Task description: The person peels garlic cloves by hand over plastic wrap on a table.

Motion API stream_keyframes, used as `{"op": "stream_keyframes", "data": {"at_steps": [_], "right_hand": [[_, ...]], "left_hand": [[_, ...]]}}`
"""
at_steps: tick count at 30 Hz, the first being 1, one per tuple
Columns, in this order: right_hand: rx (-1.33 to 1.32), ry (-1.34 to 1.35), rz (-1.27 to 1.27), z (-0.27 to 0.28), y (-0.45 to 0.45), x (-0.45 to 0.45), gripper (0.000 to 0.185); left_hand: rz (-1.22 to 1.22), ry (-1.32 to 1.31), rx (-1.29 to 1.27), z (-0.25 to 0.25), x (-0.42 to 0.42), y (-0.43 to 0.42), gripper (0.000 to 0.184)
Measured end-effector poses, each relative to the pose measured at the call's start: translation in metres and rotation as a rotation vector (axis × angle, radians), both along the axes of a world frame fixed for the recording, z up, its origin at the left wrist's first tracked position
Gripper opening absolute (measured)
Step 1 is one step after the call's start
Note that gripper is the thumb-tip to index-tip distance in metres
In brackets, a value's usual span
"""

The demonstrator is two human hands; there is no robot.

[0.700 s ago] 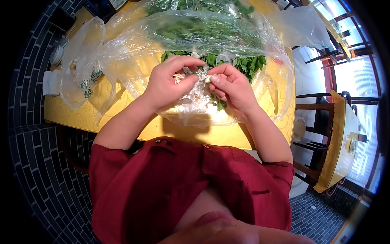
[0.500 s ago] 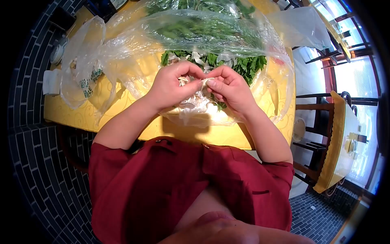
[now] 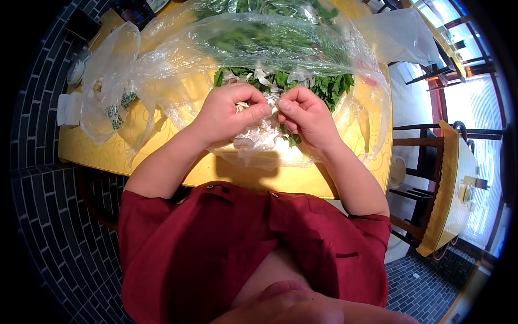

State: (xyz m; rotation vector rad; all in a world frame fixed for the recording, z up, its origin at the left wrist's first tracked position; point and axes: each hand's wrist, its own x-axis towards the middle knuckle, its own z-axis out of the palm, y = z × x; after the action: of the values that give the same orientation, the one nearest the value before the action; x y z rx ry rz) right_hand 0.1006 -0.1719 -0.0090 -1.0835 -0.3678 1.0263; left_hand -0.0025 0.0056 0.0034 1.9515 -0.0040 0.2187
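My left hand (image 3: 232,112) is closed in a pinch, with a pale piece that looks like garlic (image 3: 242,107) partly showing between thumb and fingers. Opposite it, a small gap away, my right hand (image 3: 306,112) pinches thumb against forefinger; whatever it holds is too small to make out. Below both hands lies a heap of white papery garlic skins (image 3: 253,141) on clear plastic. Just beyond the fingers, more skins rest on green leafy herbs (image 3: 335,89), which stick out from under a large clear plastic bag (image 3: 259,27).
A yellow patterned cloth covers the table (image 3: 145,154). On the left lies a clear bag with green print (image 3: 114,110), beside a white box (image 3: 68,109). Another translucent bag (image 3: 399,35) hangs over the far right edge. A second table (image 3: 450,200) and chairs stand to the right.
My hands have drawn slightly apart; before, their fingertips met around a small pale piece. The bag, herbs and skins lie much as they did.
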Motion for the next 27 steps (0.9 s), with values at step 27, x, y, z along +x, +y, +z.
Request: {"op": "stream_keyframes", "data": {"at_steps": [27], "right_hand": [[0.223, 0.231, 0.086, -0.006, 0.000, -0.010, 0.011]], "left_hand": [[-0.267, 0.286, -0.664, -0.007, 0.000, -0.006, 0.011]]}}
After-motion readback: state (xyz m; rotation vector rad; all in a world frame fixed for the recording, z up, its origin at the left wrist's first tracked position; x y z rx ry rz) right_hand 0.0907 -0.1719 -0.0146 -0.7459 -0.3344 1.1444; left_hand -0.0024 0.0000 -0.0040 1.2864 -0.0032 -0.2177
